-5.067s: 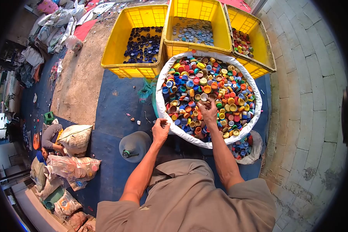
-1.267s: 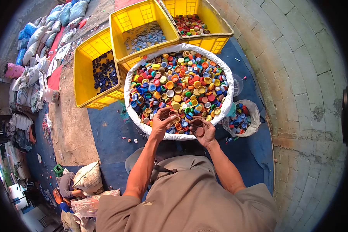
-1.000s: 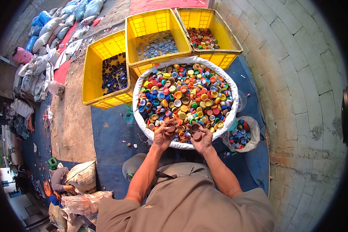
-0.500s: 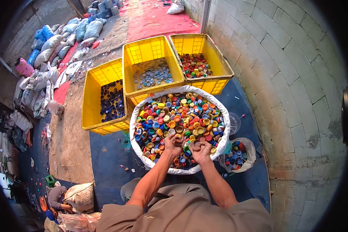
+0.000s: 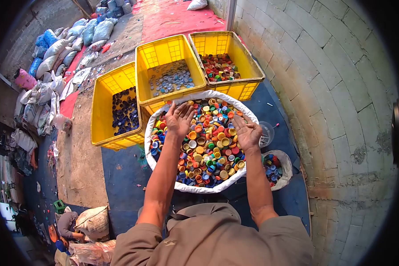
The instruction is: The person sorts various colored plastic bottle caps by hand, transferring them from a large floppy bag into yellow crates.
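Note:
A round, white-rimmed sack [image 5: 195, 188] stands in front of me, full of mixed coloured bottle caps [image 5: 208, 155]. Over the left side of the caps is my left hand [image 5: 179, 120], palm up with the fingers stretched out. My right hand [image 5: 247, 133] is at the sack's right side, also turned upward, its fingers extended. I make out no cap held in either palm. Whether the backs of the hands touch the caps is hidden.
Beyond the sack stand a left yellow crate [image 5: 103, 119] with dark caps, a middle crate [image 5: 157, 51] with pale caps and a right crate [image 5: 208, 41] with mostly red caps. A small sack [image 5: 286, 173] and clear plastic container [image 5: 267, 133] sit right, near a block wall [image 5: 323, 111]. Another person [image 5: 67, 225] is lower left.
Both hands have moved forward and apart, from close together at the sack's near side to its left and right sides. Brownish caps seen at the fingers before are no longer there; the fingers have opened.

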`<state>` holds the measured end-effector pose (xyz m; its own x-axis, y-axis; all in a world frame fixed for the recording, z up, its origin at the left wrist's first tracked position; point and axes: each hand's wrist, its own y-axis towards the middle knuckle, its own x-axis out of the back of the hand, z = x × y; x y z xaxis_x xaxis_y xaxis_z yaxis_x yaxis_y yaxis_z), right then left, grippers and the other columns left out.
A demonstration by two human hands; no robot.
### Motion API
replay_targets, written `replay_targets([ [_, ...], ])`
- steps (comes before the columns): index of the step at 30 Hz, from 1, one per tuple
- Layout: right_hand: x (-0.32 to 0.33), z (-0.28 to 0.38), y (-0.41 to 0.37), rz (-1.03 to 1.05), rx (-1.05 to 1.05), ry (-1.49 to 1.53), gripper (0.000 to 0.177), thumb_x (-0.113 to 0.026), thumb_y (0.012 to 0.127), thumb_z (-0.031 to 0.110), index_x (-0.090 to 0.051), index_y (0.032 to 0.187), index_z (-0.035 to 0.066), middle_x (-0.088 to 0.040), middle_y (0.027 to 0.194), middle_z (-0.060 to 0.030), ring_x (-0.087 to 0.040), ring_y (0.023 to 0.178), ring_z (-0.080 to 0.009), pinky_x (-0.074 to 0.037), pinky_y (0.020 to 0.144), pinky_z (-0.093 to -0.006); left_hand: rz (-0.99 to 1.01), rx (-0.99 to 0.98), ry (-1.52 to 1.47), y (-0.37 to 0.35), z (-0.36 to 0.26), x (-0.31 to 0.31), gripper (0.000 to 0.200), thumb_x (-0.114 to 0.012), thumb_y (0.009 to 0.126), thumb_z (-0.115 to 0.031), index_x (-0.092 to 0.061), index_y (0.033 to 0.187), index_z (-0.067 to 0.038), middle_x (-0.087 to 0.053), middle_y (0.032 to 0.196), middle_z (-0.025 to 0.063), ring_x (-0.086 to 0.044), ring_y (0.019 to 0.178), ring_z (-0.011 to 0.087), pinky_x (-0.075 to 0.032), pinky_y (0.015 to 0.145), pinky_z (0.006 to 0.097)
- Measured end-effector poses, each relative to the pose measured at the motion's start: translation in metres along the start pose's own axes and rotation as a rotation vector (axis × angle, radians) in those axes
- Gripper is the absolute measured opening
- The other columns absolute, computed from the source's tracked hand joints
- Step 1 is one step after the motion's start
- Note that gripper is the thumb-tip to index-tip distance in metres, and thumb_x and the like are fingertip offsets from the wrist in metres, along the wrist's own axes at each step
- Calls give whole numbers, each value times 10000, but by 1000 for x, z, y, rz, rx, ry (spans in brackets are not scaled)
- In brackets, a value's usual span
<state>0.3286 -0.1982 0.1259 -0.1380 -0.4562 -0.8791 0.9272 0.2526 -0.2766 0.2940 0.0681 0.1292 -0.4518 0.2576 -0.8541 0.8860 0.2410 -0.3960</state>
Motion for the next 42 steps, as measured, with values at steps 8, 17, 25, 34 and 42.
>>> replay_targets([
  [8, 135, -93, -115, -276, 13, -1159, 253, -541, 793, -25, -583, 1043, -20, -638, 934, -73, -612, 838, -136, -503, 783, -260, -464, 13, 365, -120, 31, 183, 322, -572, 926, -341, -606, 779, -57, -613, 766, 61, -543, 634, 147, -475, 586, 314],
  [17, 122, -143, -128, 186, 348, -1953, 176, -654, 739, 76, -607, 899, 19, -633, 844, -146, -584, 809, -336, -472, 768, -436, -501, 61, 596, -186, 51, 218, 260, -563, 940, -310, -622, 890, -61, -609, 773, 10, -503, 568, 52, -437, 522, 209],
  [25, 94, -176, -80, 127, 498, -2160, 357, -721, 739, 226, -584, 1011, 40, -644, 999, -127, -542, 975, -331, -416, 862, -456, -460, 82, 655, -205, 59, 225, 161, -615, 911, -223, -606, 928, -64, -624, 807, 3, -511, 579, 51, -434, 528, 202],
  [34, 65, -203, -60, -90, 241, -2416, 548, -678, 778, 476, -523, 1072, 40, -614, 1064, -140, -501, 1080, -311, -322, 890, -512, -459, -1, 798, -220, 47, 231, 164, -599, 913, -198, -618, 951, -39, -627, 822, 15, -515, 610, 67, -434, 549, 220],
  [42, 78, -213, -53, -121, 211, -2412, 563, -675, 788, 432, -471, 1125, 30, -604, 1072, -153, -495, 1091, -310, -302, 908, -512, -476, -3, 848, -225, 47, 232, 169, -617, 894, -191, -621, 954, -33, -630, 817, 22, -523, 625, 74, -433, 559, 225],
])
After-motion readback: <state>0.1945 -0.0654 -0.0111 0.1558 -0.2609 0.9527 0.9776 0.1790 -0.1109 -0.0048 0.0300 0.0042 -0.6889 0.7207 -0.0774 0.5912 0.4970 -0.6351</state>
